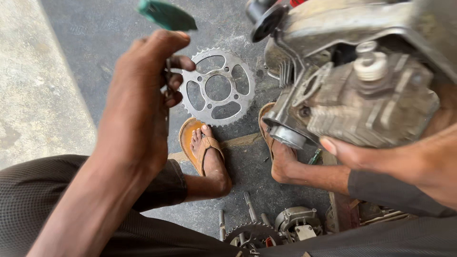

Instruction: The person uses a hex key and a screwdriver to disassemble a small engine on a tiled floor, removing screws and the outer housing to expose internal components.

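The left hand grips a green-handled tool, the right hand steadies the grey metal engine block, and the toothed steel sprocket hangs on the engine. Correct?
Not quite. In the head view the toothed steel sprocket lies flat on the concrete floor, beside the sandalled feet. The left hand and its green-handled tool, and the right hand on the grey metal engine block, are right.

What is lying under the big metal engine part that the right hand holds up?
Under the engine part show a sandalled foot and grey floor. The part hides the foot's toes. The right hand supports it from beneath.

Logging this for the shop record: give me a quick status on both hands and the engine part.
Left hand raised, fingers closed on a green-handled tool. Right hand supports the engine block from beneath. Sprocket on the floor, untouched.
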